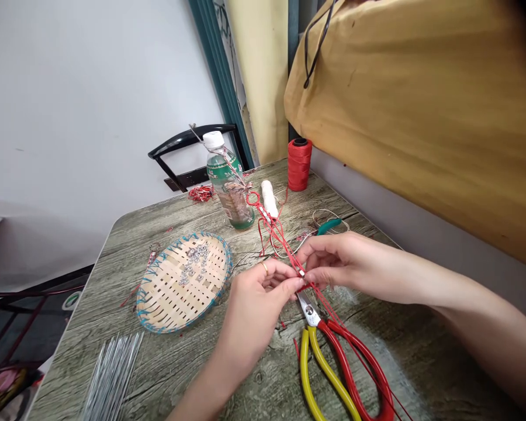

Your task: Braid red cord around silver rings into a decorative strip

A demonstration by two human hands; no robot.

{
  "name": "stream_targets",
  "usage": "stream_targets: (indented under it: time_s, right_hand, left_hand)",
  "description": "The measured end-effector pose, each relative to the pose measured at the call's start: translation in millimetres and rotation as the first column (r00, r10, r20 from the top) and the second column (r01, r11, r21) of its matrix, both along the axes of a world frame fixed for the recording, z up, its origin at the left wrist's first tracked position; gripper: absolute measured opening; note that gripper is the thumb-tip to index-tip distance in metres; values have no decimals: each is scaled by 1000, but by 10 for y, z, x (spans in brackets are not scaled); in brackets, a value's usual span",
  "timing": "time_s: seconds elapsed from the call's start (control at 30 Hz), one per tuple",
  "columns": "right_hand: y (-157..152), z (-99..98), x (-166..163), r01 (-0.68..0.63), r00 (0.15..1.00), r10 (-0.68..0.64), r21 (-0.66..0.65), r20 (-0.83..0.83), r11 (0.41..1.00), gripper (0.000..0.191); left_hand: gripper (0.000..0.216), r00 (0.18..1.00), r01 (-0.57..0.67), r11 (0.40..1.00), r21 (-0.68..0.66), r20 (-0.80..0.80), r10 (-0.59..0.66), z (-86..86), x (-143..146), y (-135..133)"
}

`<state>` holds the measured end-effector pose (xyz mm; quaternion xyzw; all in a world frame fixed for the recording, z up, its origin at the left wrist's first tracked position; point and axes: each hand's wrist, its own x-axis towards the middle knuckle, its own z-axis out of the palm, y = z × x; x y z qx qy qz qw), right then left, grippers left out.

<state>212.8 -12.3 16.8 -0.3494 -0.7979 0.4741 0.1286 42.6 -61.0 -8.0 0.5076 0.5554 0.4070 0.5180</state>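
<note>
The left hand (254,301), a ring (265,268) on one finger, has its thumb and forefinger closed in a pinch on the red cords (284,241), at a small white piece (301,273). The right hand (346,257) pinches the cords there too, thumb against fingertips, so the two hands almost meet. I see the cords stretch over the middle of the table (158,374), from a red loop (253,199) near the bottle (225,175) on the far side to the near right, crossing above red-handled scissors (311,313). A yellow-handled tool (305,368) lies left of those. Farther left sits a woven tray (170,307) holding small shiny pieces (195,263); metal wires (114,374) lie nearer. A red spool (299,169) stands at the far right
</note>
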Motion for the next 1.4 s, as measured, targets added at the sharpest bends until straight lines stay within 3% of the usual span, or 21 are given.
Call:
stream_targets:
  time_s: [0.17,0.27,0.57,0.77,0.97,1.2,1.4]
  right_hand:
    - [-2,43,-4,113,988,-125,141,85,984,16]
    - [-1,63,-11,147,980,-165,158,107,976,20]
    - [31,9,-16,82,992,-80,-16,95,996,21]
    - [28,6,-44,110,992,-110,-9,69,994,20]
    - [46,-23,-25,92,995,-89,-68,52,993,19]
    - [55,5,-23,52,997,-62,-182,-48,982,16]
    - [79,5,-22,-24,994,4,-183,-105,983,27]
  left_hand:
    - [2,999,-43,998,44,10,43,-18,-2,16]
    - [1,997,-66,997,41,39,65,-24,17,43]
    - [8,979,-101,994,-51,173,108,-28,35,55]
    - [11,962,-65,984,-167,250,106,-7,58,78]
    - [13,941,-53,979,-196,319,115,12,66,95]
    - [11,944,-35,974,-223,314,105,29,20,97]
    - [8,951,-31,976,-215,295,96,30,8,103]
